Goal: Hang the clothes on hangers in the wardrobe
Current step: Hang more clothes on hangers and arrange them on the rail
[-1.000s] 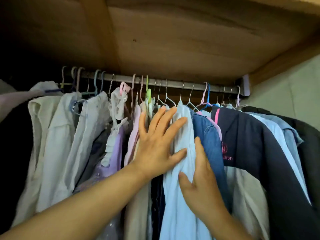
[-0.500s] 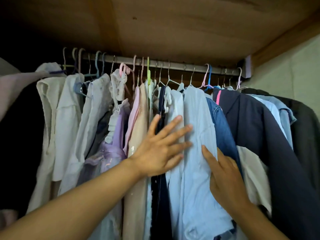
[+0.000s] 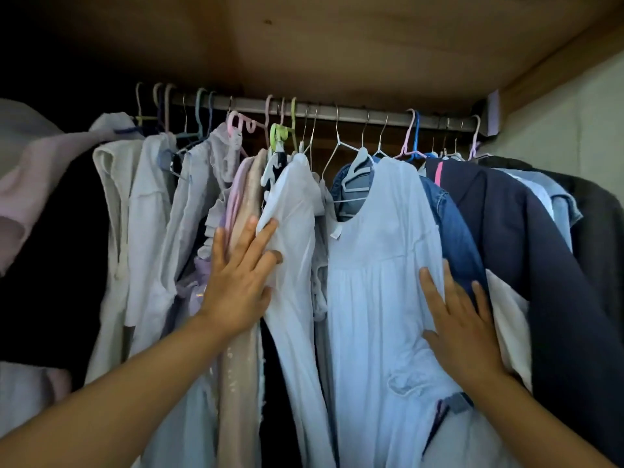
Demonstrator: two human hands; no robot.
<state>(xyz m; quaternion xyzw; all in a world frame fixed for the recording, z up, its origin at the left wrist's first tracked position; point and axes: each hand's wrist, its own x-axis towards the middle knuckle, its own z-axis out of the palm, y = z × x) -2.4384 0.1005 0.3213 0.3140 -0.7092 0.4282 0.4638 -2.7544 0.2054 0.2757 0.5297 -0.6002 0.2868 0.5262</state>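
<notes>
A metal rail [image 3: 354, 113] runs across the wardrobe top, crowded with hangers and clothes. A light blue dress [image 3: 378, 271] hangs at the centre on a pale hanger [image 3: 358, 163]. My left hand [image 3: 239, 282] lies flat with fingers spread against a white garment [image 3: 293, 211] and the beige one [image 3: 243, 197] to its left. My right hand [image 3: 462, 322] presses flat on the right edge of the blue dress, beside a denim jacket [image 3: 452, 224]. Neither hand grips anything. An empty wire hanger [image 3: 337, 146] hangs between the white garment and the dress.
White shirts [image 3: 141, 211] fill the left side, and a navy jacket [image 3: 526, 238] and dark coat [image 3: 601, 211] fill the right. The wooden wardrobe ceiling [image 3: 337, 45] is close above. A pale wall [image 3: 567, 123] bounds the right; a pinkish cloth [image 3: 27, 184] hangs at far left.
My hands have spread apart, the left going left and the right going right. The clothes have parted and the blue dress now faces me. The view has tilted down slightly.
</notes>
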